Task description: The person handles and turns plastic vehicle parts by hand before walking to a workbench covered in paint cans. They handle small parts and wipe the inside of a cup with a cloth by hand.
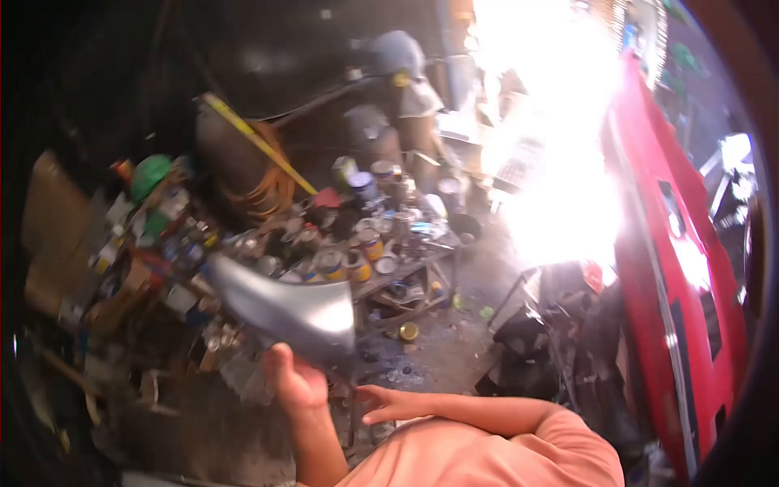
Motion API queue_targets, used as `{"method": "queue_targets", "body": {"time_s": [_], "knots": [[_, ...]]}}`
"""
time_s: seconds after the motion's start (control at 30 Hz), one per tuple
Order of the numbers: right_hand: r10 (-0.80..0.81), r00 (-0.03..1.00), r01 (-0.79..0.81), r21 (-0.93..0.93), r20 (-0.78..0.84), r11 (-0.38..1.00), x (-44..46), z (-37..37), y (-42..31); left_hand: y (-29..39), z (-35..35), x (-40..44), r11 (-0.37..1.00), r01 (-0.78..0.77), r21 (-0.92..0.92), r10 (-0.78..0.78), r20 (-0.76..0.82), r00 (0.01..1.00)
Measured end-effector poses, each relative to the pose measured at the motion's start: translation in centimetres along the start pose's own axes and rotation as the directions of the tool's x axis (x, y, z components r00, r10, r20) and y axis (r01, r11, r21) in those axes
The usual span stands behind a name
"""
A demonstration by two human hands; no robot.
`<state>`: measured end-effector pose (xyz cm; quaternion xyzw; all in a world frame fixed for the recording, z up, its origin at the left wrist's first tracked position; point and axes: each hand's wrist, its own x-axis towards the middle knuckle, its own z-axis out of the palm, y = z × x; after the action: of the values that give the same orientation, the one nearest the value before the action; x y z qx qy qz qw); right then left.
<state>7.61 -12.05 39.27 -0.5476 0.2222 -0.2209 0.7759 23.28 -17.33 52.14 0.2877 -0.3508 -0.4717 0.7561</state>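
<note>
A silver-grey curved panel [288, 312], shaped like a piece of car bodywork, is raised in front of me with its narrow end pointing to the upper left. My left hand [299, 383] grips its lower edge, thumb standing up and the other fingers mostly hidden. Close to the panel's lower right corner is my right hand [391, 402], its fingers stretched out and somewhat apart. I cannot tell whether those fingertips touch the panel. Motion blur softens the view.
Behind the panel, a cluttered bench [406, 272] bears several paint cans [369, 243]. A red car body panel [677, 243] stands upright on the right. A small tin [408, 331] is on the floor. A yellow strip [260, 144] leans at the back; glare fills the upper right.
</note>
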Motion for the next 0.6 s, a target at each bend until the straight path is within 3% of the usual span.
{"method": "queue_targets", "body": {"time_s": [0.1, 0.13, 0.23, 0.37, 0.4, 0.5, 0.53, 0.6], "knots": [[-0.136, 0.991, 0.133, 0.096, 0.021, 0.986, 2.9, -0.6, 1.4, -0.5, -0.1, 1.8, 0.999, 0.048, 0.001, -0.048, 0.081, 0.996], [-0.128, 0.991, 0.131, 0.08, -0.043, 0.988, 4.0, -0.7, 2.5, -1.0, -1.0, 2.9, 0.998, 0.057, 0.032, -0.059, 0.059, 0.997], [-0.12, 0.993, 0.12, -0.025, 0.005, 0.992, 6.2, -2.3, 1.2, -1.8, -0.8, 5.1, 0.994, 0.065, 0.088, -0.065, -0.003, 0.998], [-0.248, 0.952, 0.258, 0.035, -0.177, 0.965, 8.6, -4.7, 1.2, -2.4, -0.4, 9.8, 0.995, 0.101, -0.016, -0.101, 0.032, 0.994], [-0.149, 0.964, 0.153, 0.0, -0.222, 0.988, 7.9, -5.3, -0.1, -2.9, -1.0, 10.8, 0.993, 0.118, -0.02, -0.115, 0.115, 0.987], [-0.133, 0.93, 0.211, 0.202, -0.343, 0.956, 6.8, -6.5, -0.6, -5.2, -1.9, 13.4, 0.947, 0.295, -0.125, -0.251, 0.282, 0.926], [-0.128, 0.903, 0.251, 0.261, -0.411, 0.932, 6.4, -6.4, -0.5, -5.6, -1.0, 13.3, 0.956, 0.278, -0.093, -0.238, 0.305, 0.922], [-0.113, 0.842, 0.329, 0.335, -0.527, 0.883, 5.7, -6.4, 0.0, -6.8, -1.0, 13.8, 0.907, 0.411, -0.097, -0.339, 0.412, 0.846]]}}
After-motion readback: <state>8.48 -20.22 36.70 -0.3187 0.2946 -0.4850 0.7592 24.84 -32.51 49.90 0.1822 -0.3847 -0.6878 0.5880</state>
